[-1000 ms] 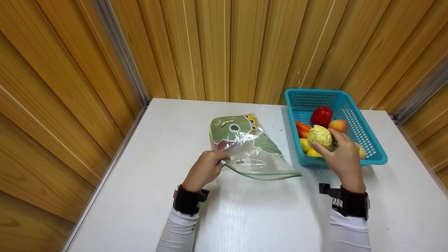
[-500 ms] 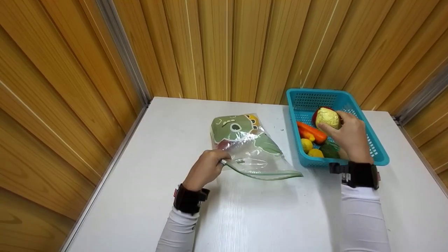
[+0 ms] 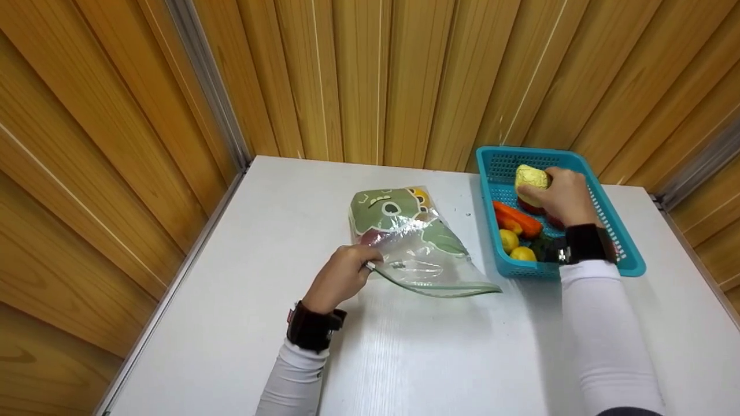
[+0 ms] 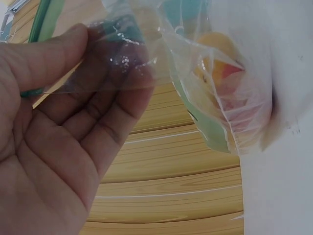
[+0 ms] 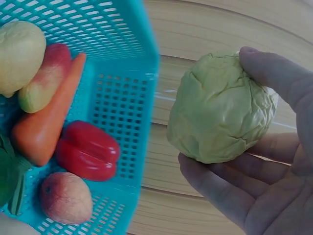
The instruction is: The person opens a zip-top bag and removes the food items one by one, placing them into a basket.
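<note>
My right hand grips a pale yellow-green cabbage above the far part of the blue basket. In the right wrist view, thumb and fingers curl round the cabbage, beside the basket wall. On the table's middle lies a clear zip bag with a green cartoon print, its green-edged mouth toward me. My left hand pinches the left corner of that mouth. Through the plastic, the left wrist view shows something yellow and pinkish-red inside the bag; its kind is unclear.
The basket stands at the table's right. It holds a carrot, a red bell pepper, a peach, yellow lemon-like fruit and dark green vegetables. Wood-patterned walls border the white table at the back and sides.
My right hand has carried the cabbage from the basket's near part toward its far end, uncovering the carrot and yellow fruit. The left hand and bag have stayed nearly still.
</note>
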Action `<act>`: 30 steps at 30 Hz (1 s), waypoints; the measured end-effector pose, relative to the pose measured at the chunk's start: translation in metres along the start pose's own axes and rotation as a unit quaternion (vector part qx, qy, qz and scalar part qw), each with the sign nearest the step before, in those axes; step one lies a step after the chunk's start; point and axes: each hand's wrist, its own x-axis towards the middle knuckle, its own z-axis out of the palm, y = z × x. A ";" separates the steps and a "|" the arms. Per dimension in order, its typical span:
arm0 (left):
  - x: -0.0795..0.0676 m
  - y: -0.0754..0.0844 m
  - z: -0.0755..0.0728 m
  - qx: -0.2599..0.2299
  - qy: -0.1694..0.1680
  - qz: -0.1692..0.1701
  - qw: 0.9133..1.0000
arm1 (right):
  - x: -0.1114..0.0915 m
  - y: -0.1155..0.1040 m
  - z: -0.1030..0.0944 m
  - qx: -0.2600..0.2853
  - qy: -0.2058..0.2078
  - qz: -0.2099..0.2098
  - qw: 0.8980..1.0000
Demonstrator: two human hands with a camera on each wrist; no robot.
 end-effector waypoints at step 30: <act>0.001 -0.001 0.000 -0.001 0.005 0.002 1.000 | 0.042 0.030 0.037 -0.024 -0.129 0.026 0.991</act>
